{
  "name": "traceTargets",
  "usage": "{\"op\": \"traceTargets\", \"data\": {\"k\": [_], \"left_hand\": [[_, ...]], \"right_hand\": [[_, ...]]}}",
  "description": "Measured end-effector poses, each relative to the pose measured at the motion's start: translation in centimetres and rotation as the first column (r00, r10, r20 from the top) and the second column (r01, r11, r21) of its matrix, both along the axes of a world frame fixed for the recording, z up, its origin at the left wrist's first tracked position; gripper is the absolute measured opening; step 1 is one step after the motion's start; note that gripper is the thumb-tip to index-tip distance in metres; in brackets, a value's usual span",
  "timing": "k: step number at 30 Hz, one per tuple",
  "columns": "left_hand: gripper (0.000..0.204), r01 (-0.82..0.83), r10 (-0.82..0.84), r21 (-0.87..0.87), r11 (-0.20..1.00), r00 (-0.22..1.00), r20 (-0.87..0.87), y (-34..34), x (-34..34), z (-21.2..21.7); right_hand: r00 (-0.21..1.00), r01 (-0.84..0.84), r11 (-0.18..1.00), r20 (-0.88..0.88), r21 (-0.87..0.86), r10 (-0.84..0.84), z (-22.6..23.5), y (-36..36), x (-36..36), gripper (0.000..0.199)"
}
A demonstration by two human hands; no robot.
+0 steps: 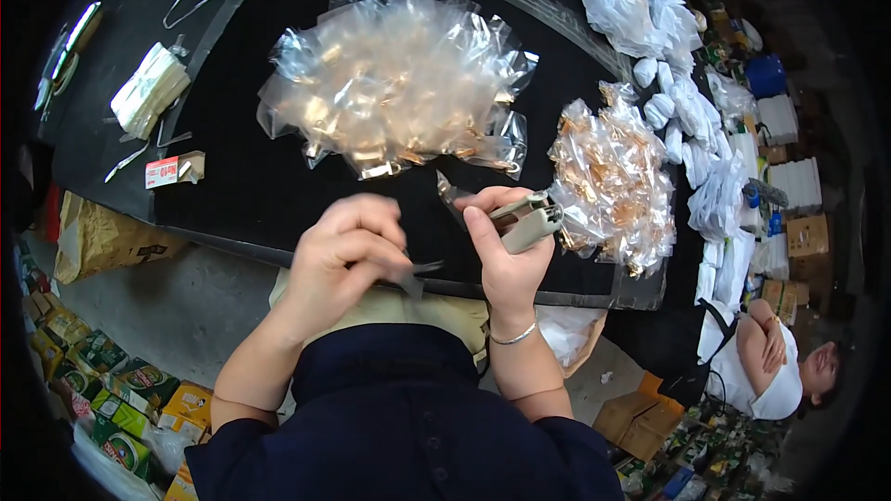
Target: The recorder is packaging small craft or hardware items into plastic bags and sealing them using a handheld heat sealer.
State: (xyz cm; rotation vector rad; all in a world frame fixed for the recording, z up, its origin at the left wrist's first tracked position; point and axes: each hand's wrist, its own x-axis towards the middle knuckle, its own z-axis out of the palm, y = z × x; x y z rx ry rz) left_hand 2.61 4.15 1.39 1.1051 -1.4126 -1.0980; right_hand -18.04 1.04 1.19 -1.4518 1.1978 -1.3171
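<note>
My right hand [506, 246] grips a grey stapler [527, 221] at the near edge of a black table [251, 176]. A small clear plastic bag [451, 195] sticks up between the stapler and my thumb. My left hand [348, 255] is curled just left of it, pinching a thin dark piece [416, 276] near its fingertips. A wide heap of clear bags with gold-coloured pieces [399, 83] lies beyond my hands. A second heap of filled clear bags [614, 176] sits right of the stapler.
White plastic bags [668, 46] pile along the table's right end. A white bundle [148, 88] and a small red-and-white box [172, 170] lie at the left. Colourful cartons [111, 399] and brown boxes [640, 413] stand on the floor. Another person [770, 353] sits at the lower right.
</note>
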Motion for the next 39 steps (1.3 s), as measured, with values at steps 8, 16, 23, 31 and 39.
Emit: {"op": "traceTargets", "data": {"k": [8, 16, 23, 31, 39], "left_hand": [[0.003, 0.073, -0.088, -0.138, 0.988, 0.991, -0.105, -1.6, -4.0, -2.4], [0.006, 0.385, 0.126, 0.432, 0.815, 0.611, -0.782, -2.7, -2.3, -3.2], [0.015, 0.522, 0.333, 0.398, 0.754, 0.218, -0.917, -2.7, -3.1, -2.8], [0.031, 0.513, 0.309, 0.474, 0.715, 0.376, -0.873, -3.4, -5.3, -2.8], [0.037, 0.272, -0.073, 0.369, 0.889, 0.878, -0.472, -3.6, -6.1, -2.4]], "right_hand": [[0.953, -0.195, 0.969, 0.263, 0.151, 0.151, 0.2, 1.6, -1.5, 0.027], [0.974, 0.136, 0.986, -0.167, -0.094, -0.151, 1.7, -5.9, -3.1, 0.025], [0.998, 0.006, 0.998, -0.055, -0.065, -0.009, 1.2, -4.3, -3.7, 0.022], [0.977, 0.169, 0.983, 0.117, 0.075, -0.177, 1.1, -1.6, -4.3, 0.016], [0.994, 0.094, 0.995, 0.058, -0.008, -0.094, 0.4, -1.5, -5.1, 0.015]]}}
